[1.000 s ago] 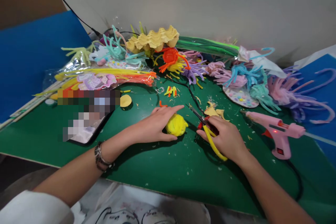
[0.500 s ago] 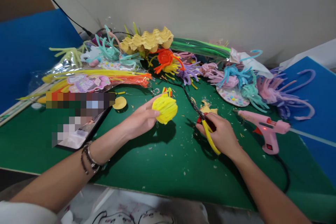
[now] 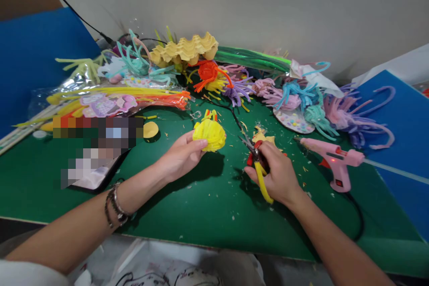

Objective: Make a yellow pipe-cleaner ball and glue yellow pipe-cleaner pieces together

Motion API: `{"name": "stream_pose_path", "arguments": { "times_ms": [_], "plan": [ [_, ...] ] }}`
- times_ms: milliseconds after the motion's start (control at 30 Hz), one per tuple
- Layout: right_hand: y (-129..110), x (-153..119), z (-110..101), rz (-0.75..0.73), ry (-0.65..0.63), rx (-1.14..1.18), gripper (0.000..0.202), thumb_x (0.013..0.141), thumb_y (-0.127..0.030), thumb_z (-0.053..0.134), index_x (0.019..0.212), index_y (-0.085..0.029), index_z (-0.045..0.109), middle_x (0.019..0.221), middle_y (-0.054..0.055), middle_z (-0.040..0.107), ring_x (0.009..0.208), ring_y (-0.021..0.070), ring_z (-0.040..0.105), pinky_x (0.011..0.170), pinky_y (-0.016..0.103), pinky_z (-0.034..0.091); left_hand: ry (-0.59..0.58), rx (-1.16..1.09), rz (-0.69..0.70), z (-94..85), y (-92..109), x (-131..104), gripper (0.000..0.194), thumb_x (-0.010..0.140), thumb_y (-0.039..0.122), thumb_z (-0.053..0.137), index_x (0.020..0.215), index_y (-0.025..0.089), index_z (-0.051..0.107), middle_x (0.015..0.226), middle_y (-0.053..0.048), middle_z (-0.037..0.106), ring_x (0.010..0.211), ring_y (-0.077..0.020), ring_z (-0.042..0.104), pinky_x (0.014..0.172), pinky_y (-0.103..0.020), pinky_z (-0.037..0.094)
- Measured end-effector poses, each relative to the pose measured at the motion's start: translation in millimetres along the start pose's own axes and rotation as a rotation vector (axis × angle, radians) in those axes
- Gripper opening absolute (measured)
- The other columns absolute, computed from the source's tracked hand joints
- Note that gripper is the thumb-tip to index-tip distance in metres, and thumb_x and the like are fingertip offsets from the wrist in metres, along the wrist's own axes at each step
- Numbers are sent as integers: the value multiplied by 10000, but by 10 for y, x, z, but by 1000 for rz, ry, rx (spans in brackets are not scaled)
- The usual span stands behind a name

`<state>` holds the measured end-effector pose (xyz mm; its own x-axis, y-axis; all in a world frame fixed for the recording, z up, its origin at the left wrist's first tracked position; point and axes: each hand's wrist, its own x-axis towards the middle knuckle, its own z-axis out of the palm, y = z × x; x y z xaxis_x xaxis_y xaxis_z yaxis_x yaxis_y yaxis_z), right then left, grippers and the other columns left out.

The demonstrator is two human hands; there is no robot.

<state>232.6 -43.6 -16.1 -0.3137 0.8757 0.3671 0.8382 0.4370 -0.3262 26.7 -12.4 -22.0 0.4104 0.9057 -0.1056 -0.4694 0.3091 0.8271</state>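
Observation:
Between the thumb and fingers of my left hand (image 3: pixel 184 152) is a round yellow fuzzy pipe-cleaner piece (image 3: pixel 210 135), held above the table. Short yellow and orange strands (image 3: pixel 210 115) stick up at its far edge. My right hand (image 3: pixel 276 170) grips a pair of scissors (image 3: pixel 263 183) with yellow handles; their dark blades point up and left, slightly parted, apart from the yellow piece. Just beyond my right hand lie torn scraps of tan egg carton (image 3: pixel 266 137). My right fingers partly hide something red beside the scissors.
A pink hot glue gun (image 3: pixel 335 156) with a lit red light lies on the right, its cord trailing down. Bagged pipe cleaners (image 3: pixel 161 98), an egg carton (image 3: pixel 187 49) and fuzzy flowers (image 3: pixel 234 85) line the back. A phone (image 3: pixel 97 174) and a tan disc (image 3: pixel 150 130) are at left.
The yellow piece has tipped in my left hand, its face now turned more upward. My right hand has turned the scissors, and their blades now show apart. The view has shifted slightly.

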Motion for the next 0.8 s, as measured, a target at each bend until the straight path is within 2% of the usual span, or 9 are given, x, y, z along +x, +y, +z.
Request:
{"name": "stream_pose_path", "arguments": {
  "times_ms": [167,300,433,567,800],
  "plan": [
    [-67,-36,21,-62,-44,-33,321,742,-510,453,710,-191,433,662,19,463,588,143,440,505,232,317,78,-5,8,18,-51,5,552,493,368,764,967,146,590,994,-83,650,1036,-257,541,931,-363,386],
    [-105,-48,31,-102,-13,-74,333,750,-516,426,708,-186,442,641,14,447,557,136,432,492,228,307,39,-8,6,40,-72,-9,609,460,393,784,982,155,580,1012,-79,641,1048,-263,534,909,-356,407],
    [-125,-56,23,-101,2,-147,359,761,-530,385,719,-182,459,659,28,467,563,141,451,491,229,308,-15,31,16,37,-94,-32,589,485,373,780,989,161,562,1021,-77,631,1031,-267,543,893,-357,414],
    [-124,-56,13,-115,17,-251,396,765,-546,368,723,-169,480,655,41,485,556,146,464,478,232,300,-7,91,55,13,-118,-46,589,506,366,771,1008,178,527,1035,-60,610,1026,-249,540,893,-342,402],
    [-122,-67,16,-161,101,-360,476,771,-595,303,660,-168,479,624,46,489,512,135,440,456,222,294,-1,144,68,37,-133,-59,549,492,392,773,916,171,504,868,-20,619,827,-166,587,761,-260,444]
  ]
}}
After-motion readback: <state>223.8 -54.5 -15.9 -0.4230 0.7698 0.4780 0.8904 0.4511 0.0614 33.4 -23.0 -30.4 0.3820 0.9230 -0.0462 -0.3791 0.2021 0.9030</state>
